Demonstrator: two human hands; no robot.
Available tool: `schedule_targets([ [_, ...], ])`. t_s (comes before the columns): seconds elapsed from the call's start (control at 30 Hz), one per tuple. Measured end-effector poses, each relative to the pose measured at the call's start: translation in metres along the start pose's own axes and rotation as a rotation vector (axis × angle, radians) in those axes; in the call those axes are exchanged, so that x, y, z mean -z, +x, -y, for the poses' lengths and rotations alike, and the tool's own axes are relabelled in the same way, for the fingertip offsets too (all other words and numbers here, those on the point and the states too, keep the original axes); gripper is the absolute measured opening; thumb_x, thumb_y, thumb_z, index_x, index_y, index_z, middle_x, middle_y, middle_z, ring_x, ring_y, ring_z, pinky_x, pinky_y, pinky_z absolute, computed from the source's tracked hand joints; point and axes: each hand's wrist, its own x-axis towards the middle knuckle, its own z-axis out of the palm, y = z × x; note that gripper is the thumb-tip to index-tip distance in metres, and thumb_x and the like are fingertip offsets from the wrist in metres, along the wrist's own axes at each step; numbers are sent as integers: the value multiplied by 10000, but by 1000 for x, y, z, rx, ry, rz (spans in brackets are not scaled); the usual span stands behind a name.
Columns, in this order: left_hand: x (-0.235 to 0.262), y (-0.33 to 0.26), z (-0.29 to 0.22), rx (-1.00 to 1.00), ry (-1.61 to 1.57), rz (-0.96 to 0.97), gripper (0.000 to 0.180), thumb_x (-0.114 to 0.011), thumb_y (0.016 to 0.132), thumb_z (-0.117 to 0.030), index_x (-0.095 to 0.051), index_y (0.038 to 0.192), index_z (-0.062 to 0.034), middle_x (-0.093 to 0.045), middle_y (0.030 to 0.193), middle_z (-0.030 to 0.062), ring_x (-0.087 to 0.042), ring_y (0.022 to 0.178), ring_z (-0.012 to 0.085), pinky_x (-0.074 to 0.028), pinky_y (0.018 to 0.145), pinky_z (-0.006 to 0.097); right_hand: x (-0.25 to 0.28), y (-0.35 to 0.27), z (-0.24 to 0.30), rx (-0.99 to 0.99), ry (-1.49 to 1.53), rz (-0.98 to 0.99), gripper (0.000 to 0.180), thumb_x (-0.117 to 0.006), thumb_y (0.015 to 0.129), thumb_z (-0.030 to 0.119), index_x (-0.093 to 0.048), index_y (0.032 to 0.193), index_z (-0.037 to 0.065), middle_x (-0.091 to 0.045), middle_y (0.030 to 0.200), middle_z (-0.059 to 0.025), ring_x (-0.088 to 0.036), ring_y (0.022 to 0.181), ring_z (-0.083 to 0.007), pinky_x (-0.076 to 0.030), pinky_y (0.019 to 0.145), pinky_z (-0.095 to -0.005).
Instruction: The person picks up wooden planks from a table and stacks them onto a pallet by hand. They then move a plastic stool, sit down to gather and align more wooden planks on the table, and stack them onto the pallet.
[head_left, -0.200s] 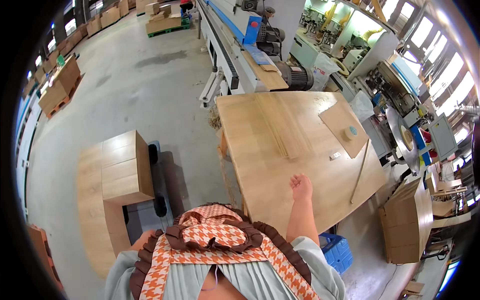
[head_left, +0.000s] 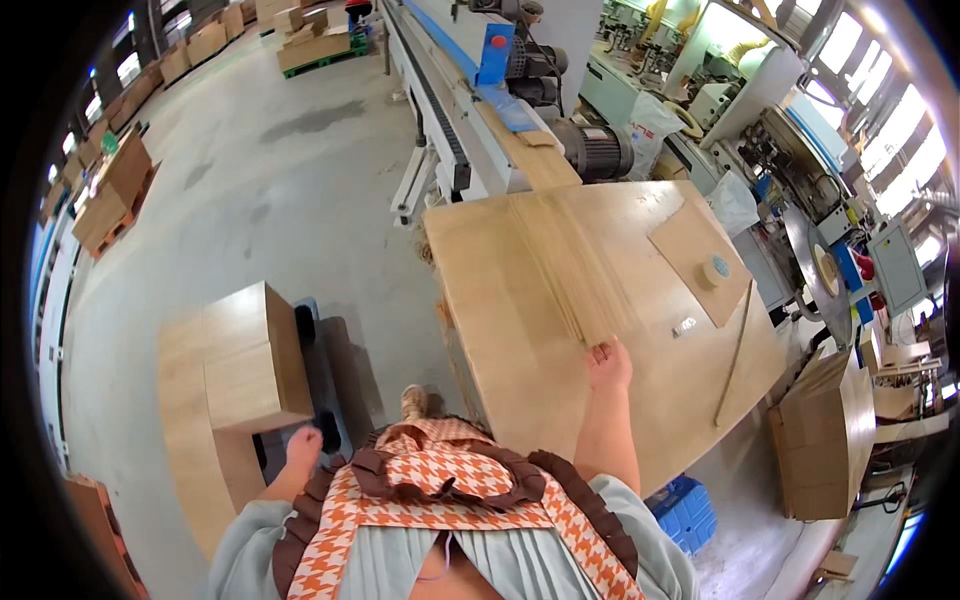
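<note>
A bundle of long thin wooden strips (head_left: 572, 262) lies lengthwise on the wood-coloured table (head_left: 520, 385). At its near end is my right hand (head_left: 608, 366), with the fingers curled closed on the strip ends; how many strips they grip is hidden. My left hand (head_left: 303, 446) hangs low at my left side in a loose fist, with nothing visible in it. It is beside the stacked wooden panels (head_left: 238, 370), apart from them as far as I can tell.
To the strips' right, a brown board (head_left: 690, 245) carries a tape roll (head_left: 715, 269). A thin stick (head_left: 735, 355) lies along the table's right side. A long machine with a motor (head_left: 592, 150) stands beyond. A blue plastic stool (head_left: 684, 512) is below the table's right edge.
My right hand has reached forward to the strip ends, its fingers curling closed. My left hand has come into sight beside the panels. The whole view has shifted slightly.
</note>
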Motion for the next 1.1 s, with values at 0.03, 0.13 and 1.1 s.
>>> schedule_targets([
  [0.03, 8, 41, -78, -2, -135, -79, 158, -550, 784, -195, -595, 769, -44, -592, 679, 74, -571, 648, 177, -454, 620, 294, -20, 10, 1, 72, -54, -39, 242, -469, 876, 212, -464, 1033, 29, -526, 949, -103, -520, 818, -232, -445, 656, -358],
  [0.13, -3, 141, -190, -299, -267, -57, 134, -532, 794, -131, -577, 807, -6, -580, 748, 88, -555, 708, 166, -430, 642, 271, -14, 10, -19, 133, -56, -127, 210, -487, 865, 174, -475, 1014, 27, -511, 894, -80, -498, 765, -204, -432, 626, -351],
  [1.1, -193, 144, -517, 334, -616, 1316, 215, -471, 885, -215, -549, 930, -19, -595, 815, 86, -570, 677, 183, -491, 532, 307, -45, -11, -26, 168, 227, -346, 356, -511, 858, 171, -441, 1166, 5, -537, 1113, -114, -549, 951, -251, -476, 797, -377],
])
